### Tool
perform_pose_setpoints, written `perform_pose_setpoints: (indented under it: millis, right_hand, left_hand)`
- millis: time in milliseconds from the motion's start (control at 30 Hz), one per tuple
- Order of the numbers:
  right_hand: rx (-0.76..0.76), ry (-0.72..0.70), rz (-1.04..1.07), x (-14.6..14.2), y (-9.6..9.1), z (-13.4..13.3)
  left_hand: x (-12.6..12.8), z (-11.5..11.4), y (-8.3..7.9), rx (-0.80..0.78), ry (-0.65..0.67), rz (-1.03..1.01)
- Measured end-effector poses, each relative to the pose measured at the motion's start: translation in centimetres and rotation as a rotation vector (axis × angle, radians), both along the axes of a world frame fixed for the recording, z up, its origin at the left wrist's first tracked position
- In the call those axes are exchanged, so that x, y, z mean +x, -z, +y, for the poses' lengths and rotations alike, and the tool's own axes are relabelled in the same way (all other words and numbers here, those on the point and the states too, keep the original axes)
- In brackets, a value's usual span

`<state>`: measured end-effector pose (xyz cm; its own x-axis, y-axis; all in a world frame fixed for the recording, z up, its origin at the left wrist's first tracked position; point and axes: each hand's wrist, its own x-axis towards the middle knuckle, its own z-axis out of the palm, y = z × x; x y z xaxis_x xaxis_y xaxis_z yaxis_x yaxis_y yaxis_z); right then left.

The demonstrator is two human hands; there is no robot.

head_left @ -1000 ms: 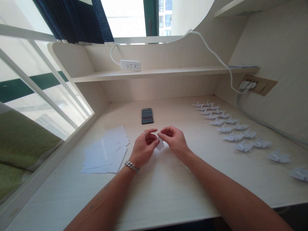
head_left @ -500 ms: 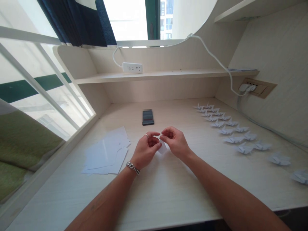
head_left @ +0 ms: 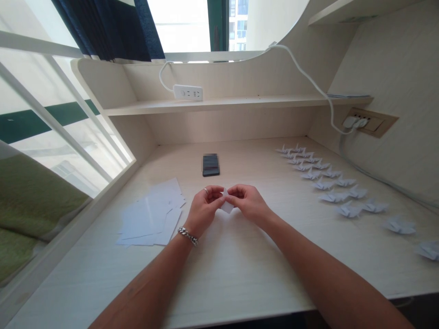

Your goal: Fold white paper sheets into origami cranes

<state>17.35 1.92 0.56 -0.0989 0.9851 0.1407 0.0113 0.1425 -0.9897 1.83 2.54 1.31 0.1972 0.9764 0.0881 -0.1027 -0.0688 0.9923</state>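
A small piece of folded white paper is pinched between my two hands above the middle of the desk. My left hand, with a ring and a chain bracelet, grips its left side between thumb and fingers. On the right side, my right hand holds it the same way, thumb toward me. The paper has a pointed top and a diamond-like outline; the fingers cover parts of both edges. Left of my left hand lies a loose pile of white paper sheets.
Several folded paper cranes stand in rows along the right. A dark phone lies beyond my hands. A power strip sits on the shelf; its white cable runs to the wall socket. White rails border the left.
Both hands have shifted slightly left and drawn closer together on the folded paper. The paper is now turned more squarely toward me, its pointed top showing between the fingers.
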Motion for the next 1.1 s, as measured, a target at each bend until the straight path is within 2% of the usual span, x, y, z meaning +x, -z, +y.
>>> perform_pose_setpoints:
  millis: [167,233,300,400,633,800,1000,1100]
  right_hand:
    - [0.059,0.023,-0.131,0.0,0.0,-0.3]
    - [0.037,0.039,-0.142,-0.2,-0.1,-0.4]
    - [-0.030,-0.006,-0.171,-0.4,-0.2,-0.6]
    - [-0.115,-0.082,-0.246,-0.6,-0.5,-0.8]
    - [-0.085,-0.037,-0.328,-0.4,-0.5,-0.8]
    - [-0.095,-0.103,-0.315,-0.4,-0.4,-0.9]
    - [-0.084,-0.080,-0.354,-0.3,-0.7,-1.1]
    - [-0.106,-0.098,-0.329,-0.3,-0.6,-1.1]
  left_hand:
    - [0.2,-0.1,-0.4,-0.012,-0.031,0.093]
    - [0.1,0.0,-0.4,0.020,-0.061,0.152]
    - [0.0,0.1,-0.4,0.051,-0.099,0.176]
    - [-0.1,0.3,-0.1,0.038,-0.129,0.124]
    - [-0.1,0.1,-0.2,-0.009,-0.066,0.001]
    - [-0.2,0.0,-0.6,0.025,-0.146,-0.019]
    - [-0.3,-0.4,-1.1,0.003,0.013,0.047]
    - [-0.3,-0.5,-1.0,-0.016,-0.010,0.056]
